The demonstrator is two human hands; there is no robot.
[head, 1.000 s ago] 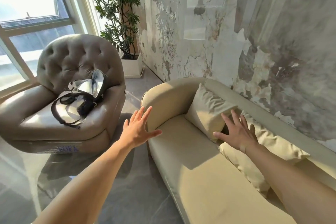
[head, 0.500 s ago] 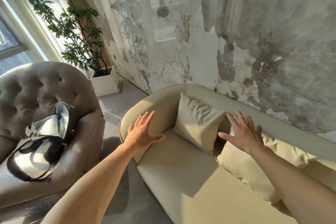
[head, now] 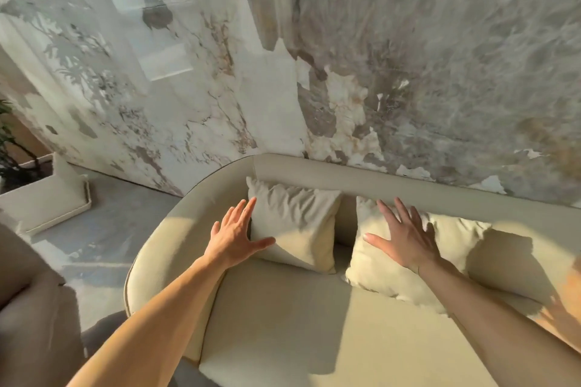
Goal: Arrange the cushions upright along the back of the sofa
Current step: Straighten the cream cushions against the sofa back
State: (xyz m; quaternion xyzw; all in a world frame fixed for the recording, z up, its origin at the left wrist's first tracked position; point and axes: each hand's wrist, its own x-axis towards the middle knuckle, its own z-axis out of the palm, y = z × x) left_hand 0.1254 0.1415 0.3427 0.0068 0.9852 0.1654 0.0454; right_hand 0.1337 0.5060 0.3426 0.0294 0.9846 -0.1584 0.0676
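A cream sofa (head: 283, 324) runs along the marble wall, its low backrest (head: 408, 190) across the middle of the view. A beige cushion (head: 298, 223) stands upright at the sofa's left end, leaning on the backrest. My left hand (head: 235, 236) is open with spread fingers at this cushion's left edge, thumb over its lower corner. A second, paler cushion (head: 377, 267) leans lower and slumped to the right. My right hand (head: 405, 236) lies open and flat over its upper part. Neither hand grips anything.
A brown armchair (head: 31, 324) fills the lower left corner. A white planter (head: 47, 201) with a dark plant stands on the grey floor at far left. The marble wall (head: 345, 56) rises directly behind the backrest.
The view has swung right, off the armchair and toward the sofa. Both hands have moved forward: the left to the upright cushion's edge, the right onto the slumped cushion.
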